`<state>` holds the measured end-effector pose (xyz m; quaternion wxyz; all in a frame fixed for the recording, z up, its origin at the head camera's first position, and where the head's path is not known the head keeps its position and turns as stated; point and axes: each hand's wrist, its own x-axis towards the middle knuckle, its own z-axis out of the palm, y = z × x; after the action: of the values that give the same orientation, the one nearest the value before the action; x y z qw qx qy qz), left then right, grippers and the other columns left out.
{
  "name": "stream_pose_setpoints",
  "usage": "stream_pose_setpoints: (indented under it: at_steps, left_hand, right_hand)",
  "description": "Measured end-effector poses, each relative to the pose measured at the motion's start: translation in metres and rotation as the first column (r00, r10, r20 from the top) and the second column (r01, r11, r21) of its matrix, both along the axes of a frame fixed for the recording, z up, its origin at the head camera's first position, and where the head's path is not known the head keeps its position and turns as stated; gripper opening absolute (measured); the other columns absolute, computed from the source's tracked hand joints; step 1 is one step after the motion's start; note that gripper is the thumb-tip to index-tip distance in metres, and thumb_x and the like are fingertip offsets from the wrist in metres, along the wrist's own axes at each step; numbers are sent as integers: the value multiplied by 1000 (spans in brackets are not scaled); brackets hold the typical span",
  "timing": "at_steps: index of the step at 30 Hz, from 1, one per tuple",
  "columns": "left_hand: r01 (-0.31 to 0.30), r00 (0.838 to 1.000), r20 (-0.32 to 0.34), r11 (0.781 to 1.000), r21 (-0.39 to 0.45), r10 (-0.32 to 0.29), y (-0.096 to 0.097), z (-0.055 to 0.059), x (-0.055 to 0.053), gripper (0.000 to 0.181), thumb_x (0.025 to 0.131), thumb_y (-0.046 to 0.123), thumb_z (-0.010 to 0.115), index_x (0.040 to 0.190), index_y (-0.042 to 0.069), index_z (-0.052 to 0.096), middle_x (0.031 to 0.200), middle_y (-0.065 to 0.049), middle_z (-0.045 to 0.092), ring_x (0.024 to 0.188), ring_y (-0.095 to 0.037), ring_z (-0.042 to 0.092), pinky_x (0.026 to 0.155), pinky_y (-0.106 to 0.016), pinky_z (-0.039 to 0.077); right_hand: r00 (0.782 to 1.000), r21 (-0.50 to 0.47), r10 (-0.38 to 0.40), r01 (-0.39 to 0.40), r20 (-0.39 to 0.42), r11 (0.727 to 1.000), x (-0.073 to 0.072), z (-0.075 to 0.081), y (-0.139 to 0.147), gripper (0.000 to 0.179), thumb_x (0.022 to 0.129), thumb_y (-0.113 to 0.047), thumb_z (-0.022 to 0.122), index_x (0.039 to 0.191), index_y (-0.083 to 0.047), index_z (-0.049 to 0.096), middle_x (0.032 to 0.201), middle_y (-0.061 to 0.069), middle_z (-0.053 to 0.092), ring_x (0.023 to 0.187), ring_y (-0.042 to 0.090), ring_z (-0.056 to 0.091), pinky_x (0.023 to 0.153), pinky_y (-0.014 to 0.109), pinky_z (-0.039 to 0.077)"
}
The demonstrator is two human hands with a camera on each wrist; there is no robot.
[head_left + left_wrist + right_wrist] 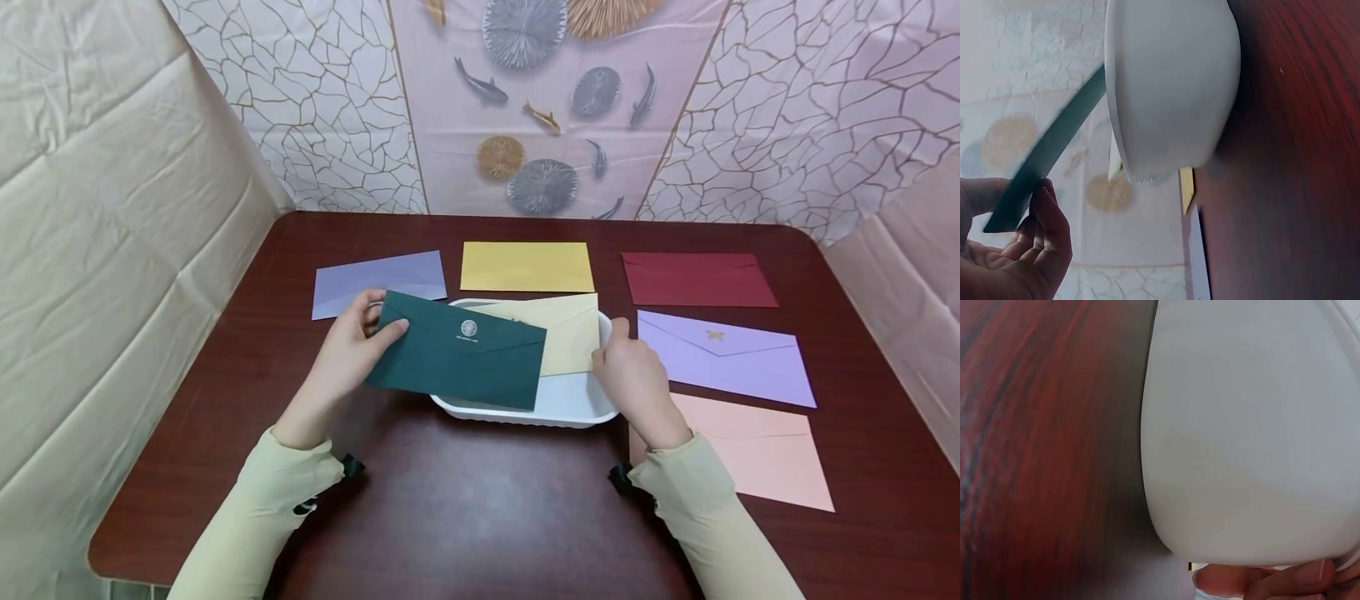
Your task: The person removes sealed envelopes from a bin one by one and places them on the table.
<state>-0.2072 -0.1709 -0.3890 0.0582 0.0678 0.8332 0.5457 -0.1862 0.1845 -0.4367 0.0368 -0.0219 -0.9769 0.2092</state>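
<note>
My left hand pinches the left end of a dark green envelope, thumb on the front. This envelope has a pale round emblem and slants over the left part of a white tray. Behind it, a cream envelope lies in the tray, partly covered. At the tray's right end, my right hand grips the rim. Curled fingers show against the tray's outer wall in the right wrist view. From the left wrist, the green envelope appears edge-on between thumb and fingers.
Around the tray on the dark wood table lie a blue-violet envelope, a yellow one, a dark red one, a lilac one and a peach one. Patterned cloth hangs behind the table.
</note>
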Motion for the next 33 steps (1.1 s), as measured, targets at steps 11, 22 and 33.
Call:
stream_pose_setpoints:
  at_steps: [11, 22, 33]
  left_hand:
    - [-63, 986, 161, 995, 79, 50, -12, -11, -2, 49, 101, 17, 62, 143, 4, 41, 121, -17, 63, 104, -22, 62, 81, -29, 50]
    - [3, 978, 206, 997, 83, -20, 2, -21, -3, 55, 96, 11, 68, 143, -2, 41, 118, -19, 65, 89, -16, 67, 76, -28, 55]
    - [40, 966, 247, 988, 150, -76, 17, -23, 1, 57, 95, 4, 67, 143, -2, 39, 124, -22, 63, 87, -17, 71, 76, -30, 57]
  right_hand:
    - [1000, -5, -7, 7, 4, 1000, 0, 2, 0, 27, 93, -6, 48, 111, 13, 42, 65, 26, 57, 54, 40, 60, 46, 50, 46]
    - [1000, -6, 0, 0, 2, 1000, -1, -1, 0, 28, 93, -7, 47, 112, 14, 42, 63, 24, 56, 52, 37, 59, 45, 49, 46]
    - [1000, -5, -5, 5, 9, 1000, 0, 0, 0, 29, 93, -7, 48, 112, 14, 42, 65, 25, 57, 53, 39, 60, 45, 49, 47]
